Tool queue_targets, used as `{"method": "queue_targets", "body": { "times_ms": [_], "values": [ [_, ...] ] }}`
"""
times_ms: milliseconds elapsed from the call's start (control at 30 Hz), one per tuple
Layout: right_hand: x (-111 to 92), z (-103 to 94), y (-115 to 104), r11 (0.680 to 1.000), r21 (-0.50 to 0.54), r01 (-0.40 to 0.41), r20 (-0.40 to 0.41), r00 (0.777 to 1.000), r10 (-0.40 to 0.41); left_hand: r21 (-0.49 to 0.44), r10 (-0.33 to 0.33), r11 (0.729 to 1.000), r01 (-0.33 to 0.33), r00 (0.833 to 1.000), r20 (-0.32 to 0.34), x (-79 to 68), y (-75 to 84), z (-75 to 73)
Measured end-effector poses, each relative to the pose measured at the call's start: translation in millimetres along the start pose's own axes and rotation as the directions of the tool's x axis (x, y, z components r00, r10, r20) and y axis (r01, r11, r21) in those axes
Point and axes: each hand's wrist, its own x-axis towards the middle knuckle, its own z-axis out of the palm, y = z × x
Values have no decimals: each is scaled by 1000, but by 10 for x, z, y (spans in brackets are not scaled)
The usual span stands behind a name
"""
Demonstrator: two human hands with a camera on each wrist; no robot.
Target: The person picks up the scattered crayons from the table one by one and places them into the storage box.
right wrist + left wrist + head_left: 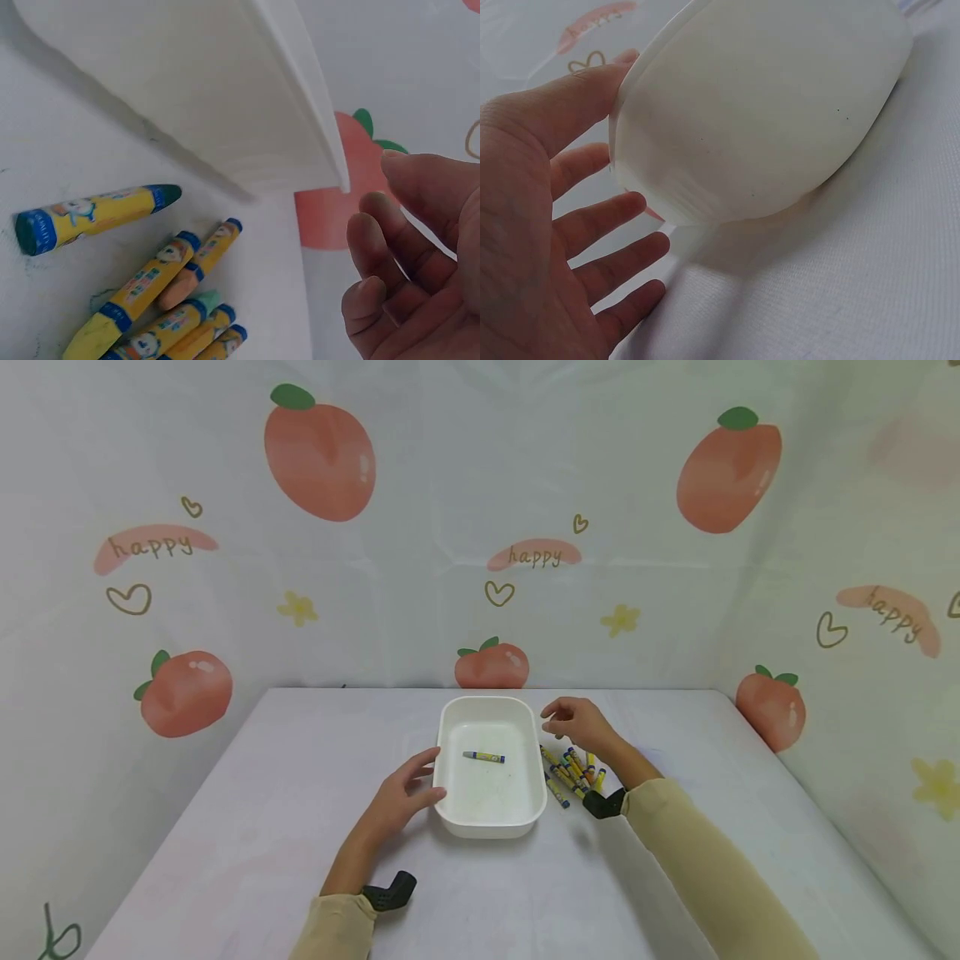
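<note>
While the left hand (pixel 397 795) touches the left rim of a white tray (pixel 491 820), its fingers are spread and mostly straight, wrapped round nothing. The tray stands near the middle of the table's far edge, on a white-covered table (pixel 247 827). On the tray floor, toward the far end and slightly left of centre, lies a single crayon (pixel 483 757) in a yellow and blue wrapper, roughly parallel to the table's far edge. The right hand (pixel 579 722) is raised just beyond the tray's right rim, fingers loosely bent, the thumb apart from them, holding nothing. Below it, between the tray and the table's right edge, a loose pile of crayons (pixel 576 768) lies heaped in similar wrappers. The right wrist view shows a dark green crayon (pixel 97 217) beside the tray wall, apart from a yellow crayon (pixel 139 289) that rests against others in the pile.
</note>
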Motion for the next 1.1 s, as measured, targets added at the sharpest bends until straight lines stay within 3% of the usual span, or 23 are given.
{"method": "queue_targets", "body": {
  "times_ms": [167,500,800,1100],
  "values": [
    [-15,17,86,1000,1,-18,-20,1000,18,-10,1,1000,-1,1000,-8,-49,142,-13],
    [48,147,282,993,-101,-67,-21,998,66,0,-17,1000,17,999,-34,95,-257,63],
    [73,256,336,984,-168,-59,-23,998,56,13,-14,1000,14,1000,-24,91,-272,46],
    [104,349,329,945,-307,-108,3,993,114,18,-20,1000,20,1000,-23,91,-280,43]
  ]
}}
